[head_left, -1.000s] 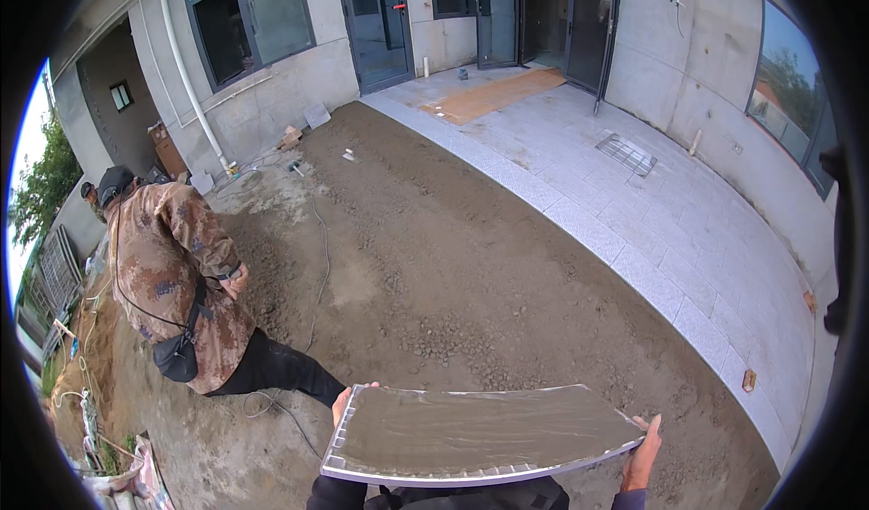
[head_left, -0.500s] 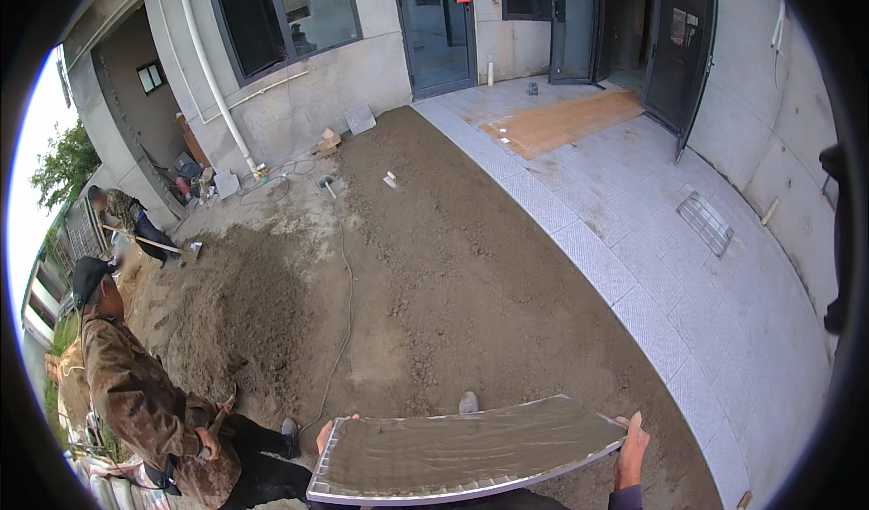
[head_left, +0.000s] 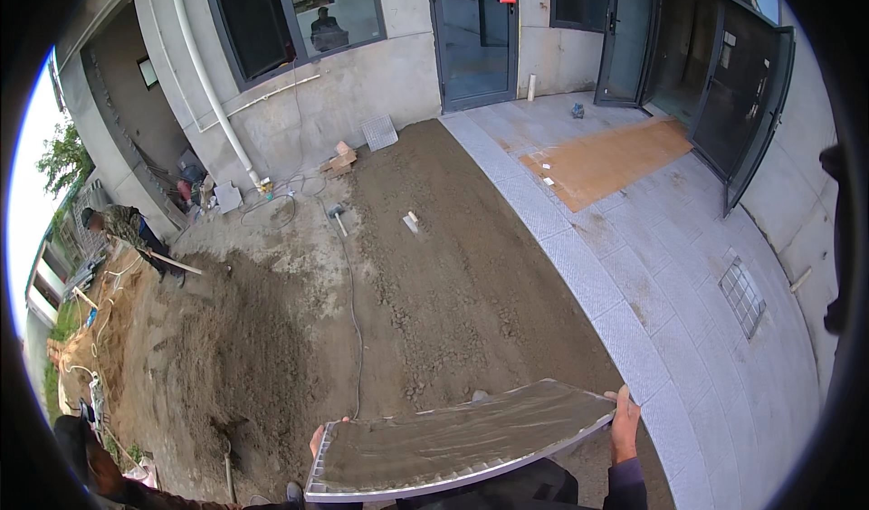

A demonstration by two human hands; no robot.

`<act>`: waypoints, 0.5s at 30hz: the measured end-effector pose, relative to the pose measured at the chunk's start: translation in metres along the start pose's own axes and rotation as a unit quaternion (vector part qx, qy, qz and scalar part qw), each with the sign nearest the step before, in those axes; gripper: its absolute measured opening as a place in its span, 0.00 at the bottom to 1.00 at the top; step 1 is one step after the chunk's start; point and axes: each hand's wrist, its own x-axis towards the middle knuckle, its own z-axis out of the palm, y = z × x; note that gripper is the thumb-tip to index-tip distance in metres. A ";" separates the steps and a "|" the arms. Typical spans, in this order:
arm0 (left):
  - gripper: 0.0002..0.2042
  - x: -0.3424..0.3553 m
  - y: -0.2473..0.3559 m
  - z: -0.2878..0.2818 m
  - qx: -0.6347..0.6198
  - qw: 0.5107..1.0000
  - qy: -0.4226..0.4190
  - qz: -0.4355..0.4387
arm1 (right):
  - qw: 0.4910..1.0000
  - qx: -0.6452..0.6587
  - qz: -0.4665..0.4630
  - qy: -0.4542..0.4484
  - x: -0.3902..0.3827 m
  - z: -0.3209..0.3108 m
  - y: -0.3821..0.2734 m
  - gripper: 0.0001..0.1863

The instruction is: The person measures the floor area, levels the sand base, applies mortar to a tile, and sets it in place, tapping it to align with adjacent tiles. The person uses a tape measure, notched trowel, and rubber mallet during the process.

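I carry a large rectangular tile [head_left: 462, 439] across the front of my body, its face coated with grey-brown wet mortar marked by streaks. My left hand [head_left: 318, 438] grips the tile's left end, with only a few fingers showing past the edge. At the opposite end, my right hand [head_left: 624, 427] is closed round the corner, thumb on top. Under and beyond the tile lies a bed of raked damp mortar [head_left: 471, 302]. A trowel [head_left: 412, 222] rests on that bed, and a mallet [head_left: 339, 220] lies left of it.
Laid pale paving tiles [head_left: 579, 261] border the bed on the right, with a brown board [head_left: 615, 162] and a metal grate [head_left: 742, 297]. A cable [head_left: 356, 329] runs along the ground. Left are a mortar heap [head_left: 244, 347], a person with a long-handled tool [head_left: 136, 238] and a person in a cap [head_left: 86, 460].
My view has moved forward, bringing the trowel, mallet and doors nearer. The tile is still in both hands. The nearer person has shifted to the lower left edge of view.
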 end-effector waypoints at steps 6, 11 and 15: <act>0.31 0.113 0.074 0.016 -0.074 0.996 0.028 -0.032 | 0.990 -0.033 0.043 -0.130 0.148 0.177 -0.076 0.33; 0.32 0.216 0.125 0.052 0.132 0.987 0.058 0.074 | 0.984 -0.019 0.040 -0.170 0.242 0.338 -0.121 0.34; 0.30 0.354 0.169 0.095 -0.060 0.997 0.002 0.044 | 0.988 -0.029 0.037 -0.146 0.310 0.465 -0.145 0.35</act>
